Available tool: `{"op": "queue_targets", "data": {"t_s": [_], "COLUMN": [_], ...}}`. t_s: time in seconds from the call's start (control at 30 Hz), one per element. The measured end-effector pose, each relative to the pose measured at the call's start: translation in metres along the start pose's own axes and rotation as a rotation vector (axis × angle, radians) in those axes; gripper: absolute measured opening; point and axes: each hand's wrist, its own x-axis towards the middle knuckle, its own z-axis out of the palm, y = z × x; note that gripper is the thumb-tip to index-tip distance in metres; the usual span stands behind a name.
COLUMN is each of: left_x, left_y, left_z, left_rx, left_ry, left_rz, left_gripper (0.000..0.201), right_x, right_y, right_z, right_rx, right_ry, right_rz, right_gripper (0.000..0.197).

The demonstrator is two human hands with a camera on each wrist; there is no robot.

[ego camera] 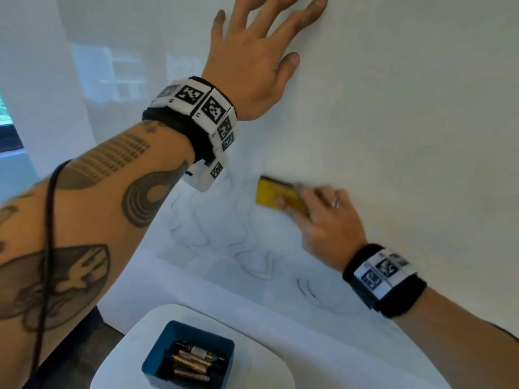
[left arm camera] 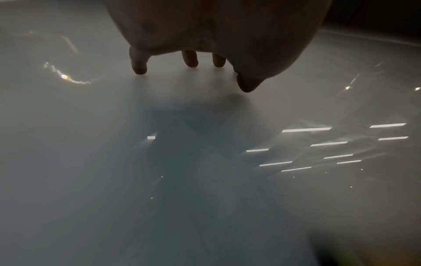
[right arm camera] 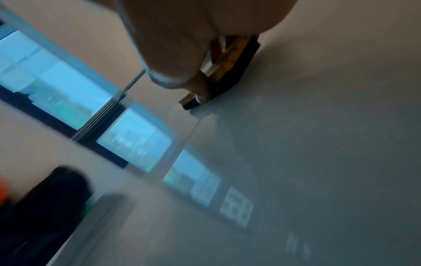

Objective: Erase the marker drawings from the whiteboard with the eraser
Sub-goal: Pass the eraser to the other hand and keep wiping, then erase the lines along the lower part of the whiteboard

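Observation:
A white whiteboard (ego camera: pixel 407 122) fills the head view. Faint wavy marker lines (ego camera: pixel 244 248) run across its lower middle. My right hand (ego camera: pixel 317 217) grips a yellow eraser (ego camera: pixel 273 195) with a black felt base (right arm camera: pixel 237 75) and presses it flat on the board just above the lines; the hand is motion-blurred. My left hand (ego camera: pixel 258 51) lies higher up on the board with its fingers spread and straight, the fingertips (left arm camera: pixel 139 67) touching the surface and holding nothing.
A white round table (ego camera: pixel 123 357) stands below the board and carries a blue box (ego camera: pixel 191 357) with several markers. A window (right arm camera: pixel 56 86) lies off to the left and reflects in the board's gloss. A black cable (ego camera: pixel 47 248) hangs along my left forearm.

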Motion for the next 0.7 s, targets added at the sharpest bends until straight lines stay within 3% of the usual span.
{"op": "queue_targets", "data": {"t_s": [0.07, 0.13, 0.17, 0.23, 0.33, 0.4, 0.5, 0.57, 0.6, 0.7], "left_x": [0.003, 0.006, 0.005, -0.009, -0.065, -0.113, -0.169, -0.186, -0.19, -0.186], "left_y": [-0.003, -0.013, -0.02, -0.03, -0.03, -0.026, -0.005, 0.016, 0.027, 0.043], "left_z": [-0.001, -0.007, -0.011, -0.02, -0.027, -0.02, -0.012, -0.009, -0.008, -0.006], "left_rx": [0.0, -0.046, -0.085, -0.147, -0.235, -0.271, -0.441, -0.602, -0.696, -0.95], "left_ry": [-0.019, -0.032, -0.016, 0.073, 0.066, -0.151, -0.733, -0.91, -0.878, -0.561], "left_rz": [0.017, 0.082, 0.108, 0.085, -0.184, -0.415, -0.749, -0.897, -0.971, -1.117], "left_gripper": [0.057, 0.055, 0.054, 0.052, 0.046, 0.034, 0.069, 0.079, 0.079, 0.066], "right_x": [0.048, 0.067, 0.06, 0.018, -0.045, -0.045, -0.01, 0.015, 0.024, 0.035], "right_y": [0.031, 0.029, 0.016, -0.023, -0.061, -0.062, -0.047, -0.04, -0.042, -0.067], "right_z": [-0.013, -0.011, -0.004, 0.023, 0.046, 0.047, 0.035, 0.024, 0.02, 0.013], "right_rx": [-0.048, -0.05, -0.024, 0.048, 0.124, 0.17, 0.202, 0.24, 0.275, 0.389], "right_ry": [0.163, 0.234, 0.208, 0.067, -0.172, -0.202, -0.113, 0.018, 0.084, 0.231], "right_rz": [0.148, 0.247, 0.233, 0.056, -0.145, -0.141, -0.009, 0.153, 0.202, 0.21], "right_gripper": [0.043, 0.045, 0.045, 0.048, 0.055, 0.054, 0.052, 0.053, 0.05, 0.043]}}
